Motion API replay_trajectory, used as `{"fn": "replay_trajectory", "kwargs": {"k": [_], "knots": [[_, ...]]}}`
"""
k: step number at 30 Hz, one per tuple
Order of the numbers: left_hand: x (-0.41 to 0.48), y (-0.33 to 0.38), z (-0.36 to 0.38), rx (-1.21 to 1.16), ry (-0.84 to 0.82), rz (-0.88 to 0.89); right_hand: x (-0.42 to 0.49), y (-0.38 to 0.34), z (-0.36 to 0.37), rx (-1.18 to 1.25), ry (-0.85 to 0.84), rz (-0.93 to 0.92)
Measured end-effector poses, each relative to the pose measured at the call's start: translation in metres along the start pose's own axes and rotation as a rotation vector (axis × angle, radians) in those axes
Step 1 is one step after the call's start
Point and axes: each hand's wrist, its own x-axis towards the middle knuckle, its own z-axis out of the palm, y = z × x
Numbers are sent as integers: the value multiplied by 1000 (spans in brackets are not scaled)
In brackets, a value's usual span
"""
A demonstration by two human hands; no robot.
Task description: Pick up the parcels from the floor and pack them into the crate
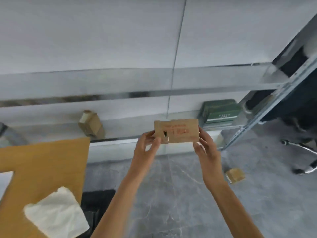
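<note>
A flat cardboard parcel with red print is held off the floor by its two ends: the left hand pinches the left end and the right hand grips the right. Below and right of the grip, a second small parcel lies on the grey floor. Left of the grip, a brown parcel sits tilted by the wall.

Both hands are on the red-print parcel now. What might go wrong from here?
1. The left hand and right hand pinch the red-print parcel only at its ends, in mid-air; it might slip and drop.
2. A small parcel lies on the floor near a chair base; a step that way could crush the one or trip on the other.
3. No crate shows clearly in this view, so the turn toward it may start unsighted.
</note>
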Motion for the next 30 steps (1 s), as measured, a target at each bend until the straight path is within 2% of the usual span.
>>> {"fn": "replay_trajectory", "kwargs": {"k": [4,8,12,16,20,30], "knots": [[-47,123,-42,5,-51,214,-24,-135,-6,60,-4,-219],[-101,202,-89,42,-30,453,-77,-227,3,89,-4,-361],[-156,239,-139,-26,-112,496,-150,-274,25,134,-39,-444],[-218,240,-191,36,-117,557,-218,-291,52,230,-67,-398],[-273,220,-240,144,-128,527,-277,-289,79,210,-130,-394],[-412,172,-303,310,39,503,-420,-256,103,208,-210,-336]]}}
